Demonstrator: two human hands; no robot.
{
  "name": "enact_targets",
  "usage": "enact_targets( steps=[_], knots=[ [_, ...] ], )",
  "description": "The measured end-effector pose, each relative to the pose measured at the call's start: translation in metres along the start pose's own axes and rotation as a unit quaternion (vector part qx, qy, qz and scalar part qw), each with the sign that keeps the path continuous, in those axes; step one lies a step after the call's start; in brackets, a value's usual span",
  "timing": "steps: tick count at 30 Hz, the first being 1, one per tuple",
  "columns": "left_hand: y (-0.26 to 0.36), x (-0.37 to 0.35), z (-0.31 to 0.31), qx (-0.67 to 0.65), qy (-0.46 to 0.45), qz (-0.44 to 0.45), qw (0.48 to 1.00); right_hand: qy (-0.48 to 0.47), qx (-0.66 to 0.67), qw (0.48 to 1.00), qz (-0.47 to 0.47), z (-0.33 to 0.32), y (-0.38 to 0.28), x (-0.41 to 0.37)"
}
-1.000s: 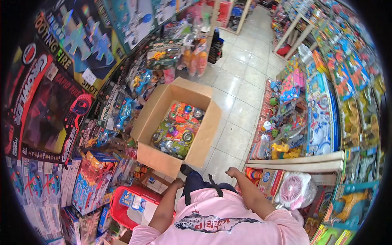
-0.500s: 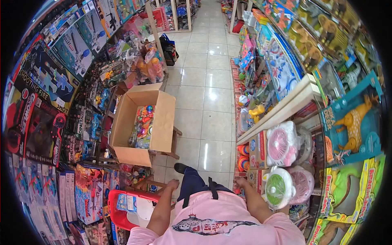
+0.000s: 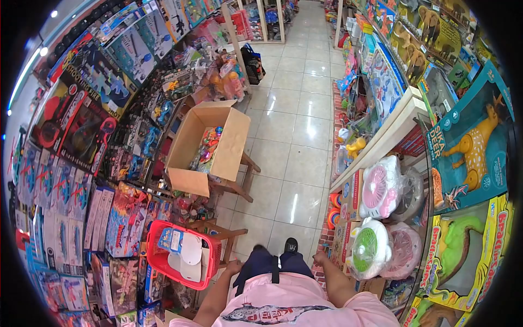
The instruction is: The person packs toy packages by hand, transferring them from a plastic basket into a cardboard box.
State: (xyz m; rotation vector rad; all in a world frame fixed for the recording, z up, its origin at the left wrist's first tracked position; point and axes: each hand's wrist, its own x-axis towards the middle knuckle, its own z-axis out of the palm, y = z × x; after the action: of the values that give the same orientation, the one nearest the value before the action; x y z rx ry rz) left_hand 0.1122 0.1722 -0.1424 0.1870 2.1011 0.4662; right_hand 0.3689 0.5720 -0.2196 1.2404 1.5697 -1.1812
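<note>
I stand in a toy shop aisle, looking down at my pink shirt and dark trousers. My left hand (image 3: 234,266) hangs at my side with fingers loosely curled, holding nothing, next to a red basket (image 3: 163,261) of packaged items on a wooden stool. My right hand (image 3: 320,256) hangs empty near a shelf with bagged toy fans (image 3: 376,248). Ahead on the left, an open cardboard box (image 3: 188,182) holding colourful toys rests on a wooden stand.
Stacked boxed toy guns and cars (image 3: 87,141) fill the left wall. Shelves on the right (image 3: 392,131) hold dinosaur and deer boxes (image 3: 468,147). A tiled floor aisle (image 3: 294,136) runs forward between them. A dark bag (image 3: 253,62) hangs farther along on the left.
The view has pulled back from the cardboard box, which now sits farther ahead. The red basket has come more fully into view. Both hands stay hanging at my sides.
</note>
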Motion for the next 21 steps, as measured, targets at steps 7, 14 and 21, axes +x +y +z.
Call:
enact_targets(
  steps=[7, 14, 21],
  knots=[
    [-0.043, -0.062, -0.001, -0.038, -0.030, -0.094, 0.994, 0.013, -0.088, 0.995, -0.038, 0.015, -0.034, 0.005],
    [-0.105, -0.103, 0.005, 0.004, 0.026, -0.053, 0.998, 0.022, -0.168, 0.983, -0.075, 0.043, -0.070, 0.009],
    [-0.263, -0.084, -0.006, -0.134, 0.011, 0.172, 0.976, 0.086, -0.113, 0.986, -0.089, 0.121, -0.139, -0.038]
  ],
)
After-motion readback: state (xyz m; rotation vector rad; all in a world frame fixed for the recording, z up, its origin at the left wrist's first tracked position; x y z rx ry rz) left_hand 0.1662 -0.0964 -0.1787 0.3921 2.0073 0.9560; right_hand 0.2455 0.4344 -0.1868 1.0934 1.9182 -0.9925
